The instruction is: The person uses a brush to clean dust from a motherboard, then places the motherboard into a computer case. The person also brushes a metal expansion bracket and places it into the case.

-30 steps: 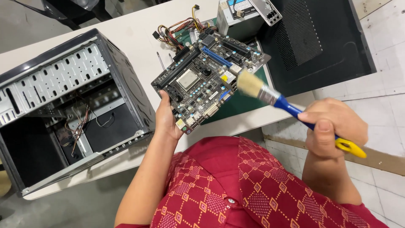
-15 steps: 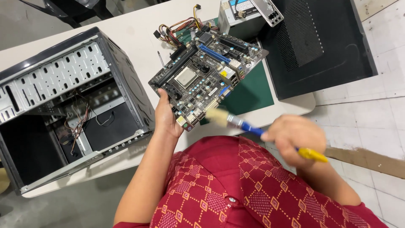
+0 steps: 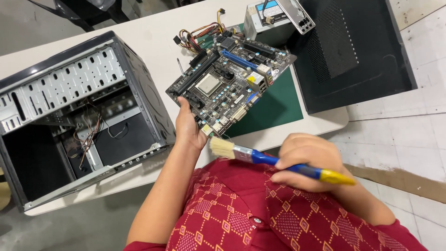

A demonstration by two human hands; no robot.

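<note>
The left hand (image 3: 188, 125) grips the near edge of a dark green, component-studded computer motherboard (image 3: 230, 83), holding it tilted above the white table (image 3: 153, 37), over the near edge of a dark green rectangular mat (image 3: 274, 109). The right hand (image 3: 306, 160) is closed around the blue-and-yellow handle of a paintbrush with pale bristles (image 3: 274, 160), whose bristle tip sits just below the board's near corner, over the person's red patterned shirt (image 3: 260, 214). An open black and grey metal computer case (image 3: 79, 111) lies at the table's left end. A silver power supply box (image 3: 276, 16) and a black perforated side panel (image 3: 353, 49) sit toward the right end.
</note>
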